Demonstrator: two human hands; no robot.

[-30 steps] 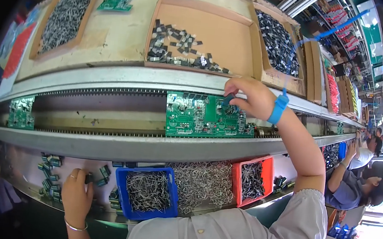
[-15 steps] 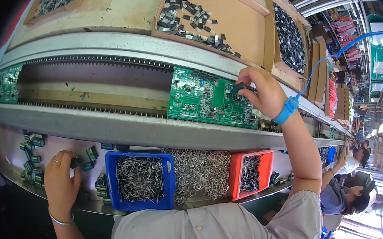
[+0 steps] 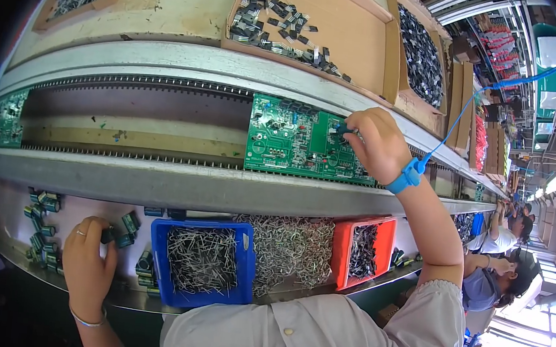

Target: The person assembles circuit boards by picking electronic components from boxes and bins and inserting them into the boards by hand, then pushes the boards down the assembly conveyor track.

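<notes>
My right hand [image 3: 378, 143] pinches a small dark part, kind unclear, onto the right end of the green circuit board [image 3: 295, 138] lying lengthwise between the conveyor rails [image 3: 140, 80], while my left hand [image 3: 85, 265] closes on teal capacitors [image 3: 122, 229] at the bench's near-left edge.

Green circuit board [image 3: 301, 139]; blue bin [image 3: 182, 234]; orange bin [image 3: 386, 234].

green circuit board [image 3: 301, 139] | flat on conveyor rails (populated) | teal capacitors [image 3: 46, 218] scattered

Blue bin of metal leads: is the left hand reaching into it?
No, the left hand rests beside the blue bin, fingers on small green components lying on the shelf.
</notes>
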